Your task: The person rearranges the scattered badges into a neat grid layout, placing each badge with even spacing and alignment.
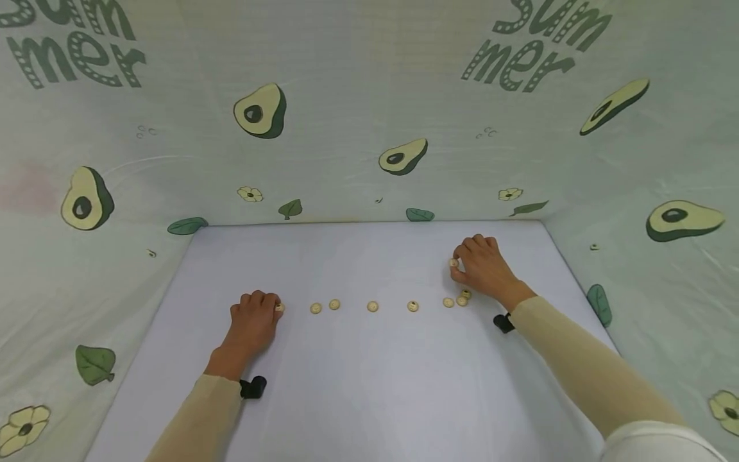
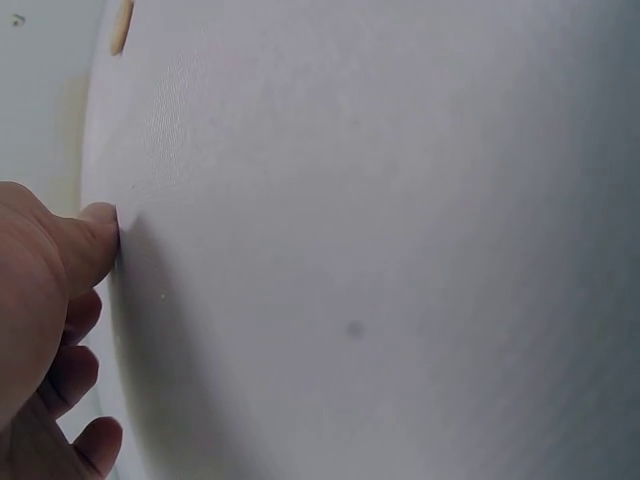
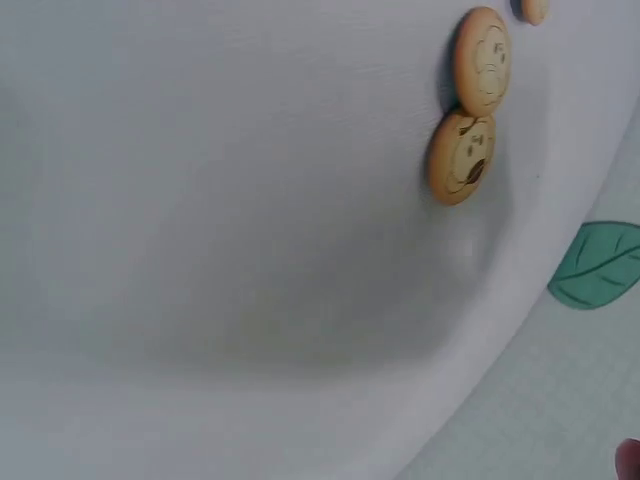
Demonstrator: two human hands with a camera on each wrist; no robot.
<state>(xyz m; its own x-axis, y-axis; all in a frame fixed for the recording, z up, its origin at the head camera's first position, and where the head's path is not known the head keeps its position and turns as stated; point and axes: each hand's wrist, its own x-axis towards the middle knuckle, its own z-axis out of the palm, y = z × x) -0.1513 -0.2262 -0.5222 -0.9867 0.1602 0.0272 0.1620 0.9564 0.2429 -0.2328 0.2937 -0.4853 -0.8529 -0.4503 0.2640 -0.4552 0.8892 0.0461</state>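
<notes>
At the left end of a row of small round biscuit-like discs, my left hand [image 1: 252, 323] has its fingertips on a disc [image 1: 280, 307] at the tabletop. My right hand [image 1: 484, 266] pinches another disc [image 1: 453, 262] between thumb and fingers, farther back at the right. Just below it, two touching discs with printed faces [image 3: 482, 62] [image 3: 462, 157] lie on the white table. In the left wrist view the left thumb and fingers [image 2: 85, 245] hide what they hold, and one disc [image 2: 121, 27] shows beyond them. Only a fingertip [image 3: 628, 459] of the right hand enters the right wrist view.
Between the hands, several discs lie spaced along the row, among them a middle disc [image 1: 372, 307] and one to its right [image 1: 412, 306]. The white tabletop [image 1: 358, 385] ends against a hanging cloth [image 1: 335, 160] printed with avocados and leaves, which also borders both sides.
</notes>
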